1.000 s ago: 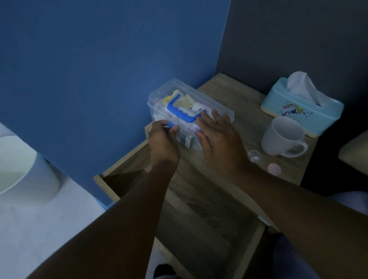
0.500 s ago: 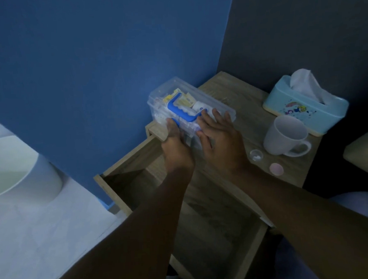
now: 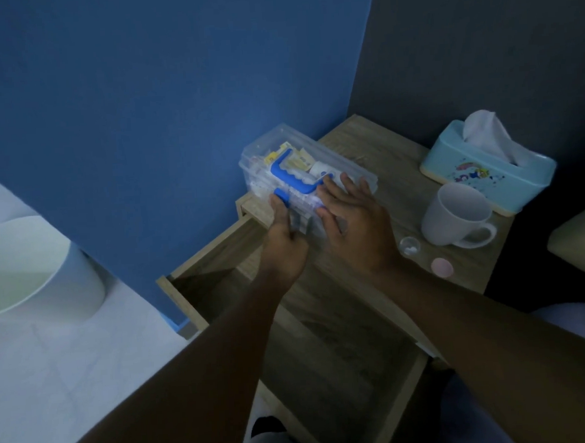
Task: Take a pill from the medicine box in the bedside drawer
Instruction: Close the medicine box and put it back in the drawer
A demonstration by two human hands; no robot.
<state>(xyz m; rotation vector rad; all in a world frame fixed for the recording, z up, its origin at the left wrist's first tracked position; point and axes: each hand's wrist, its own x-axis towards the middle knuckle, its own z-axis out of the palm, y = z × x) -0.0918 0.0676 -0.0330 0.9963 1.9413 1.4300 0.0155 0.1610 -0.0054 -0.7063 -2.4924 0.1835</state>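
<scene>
A clear plastic medicine box (image 3: 291, 153) with a blue handle (image 3: 290, 180) stands on the left end of the wooden bedside table (image 3: 400, 168), against the blue wall. Packets and a white bottle show through its lid. My left hand (image 3: 285, 245) is at the box's near side, thumb on the blue front latch, fingers curled at the clear clasp. Flat on the lid's right part lies my right hand (image 3: 355, 224), fingers spread. The drawer (image 3: 325, 348) below is pulled open and looks bare inside.
A white mug (image 3: 457, 216) and a light blue tissue box (image 3: 488, 167) stand on the table's right side. A small clear cap (image 3: 409, 246) and a pink disc (image 3: 441, 267) lie near the front edge. A white bin (image 3: 32, 268) stands on the floor at left.
My left hand has moved right along the box's front, from its left corner to the blue latch. My right hand has stayed flat on the lid.
</scene>
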